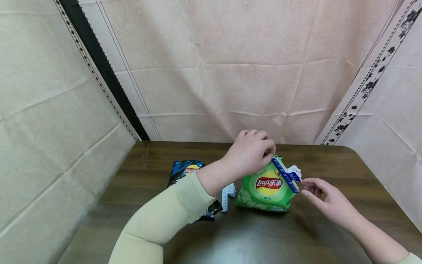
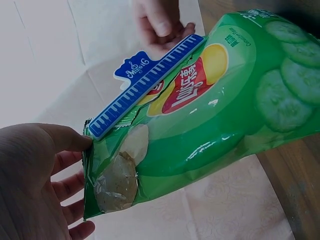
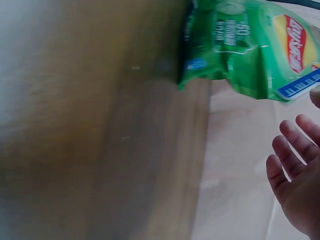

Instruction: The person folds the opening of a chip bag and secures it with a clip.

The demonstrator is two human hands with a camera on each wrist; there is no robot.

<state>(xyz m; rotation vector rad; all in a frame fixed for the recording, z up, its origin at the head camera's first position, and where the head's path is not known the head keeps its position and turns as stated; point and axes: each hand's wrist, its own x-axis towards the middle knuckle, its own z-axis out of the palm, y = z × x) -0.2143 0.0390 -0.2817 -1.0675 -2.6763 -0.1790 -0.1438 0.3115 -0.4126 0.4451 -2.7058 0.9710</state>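
Top corner of the shiny green plastic Lay's chip bag (image 1: 268, 187) is being pinched by the left hand (image 1: 252, 151), fingers tucked behind it, and the bag's seen on the brown wood-look table (image 1: 333, 165), just right of a black-and-blue Lay's bag (image 1: 184, 169). The right hand (image 1: 324, 200) is held loosely spread right by the blue-and-white piano-key plastic clip (image 1: 286, 174); whether it's touched can't be told. Biggest worry imo: the clip is set slantwise over the folded top, so it could be popped off if the handle gets bumped or squeezed. The fold could be sprung loose too if the corner is let go while the clip isn't seated well. Chips might get crushed by a hard grip, and the pale-blue plastic clip (image 1: 225, 198) could be nudged by the pale green left sleeve (image 1: 194, 198).
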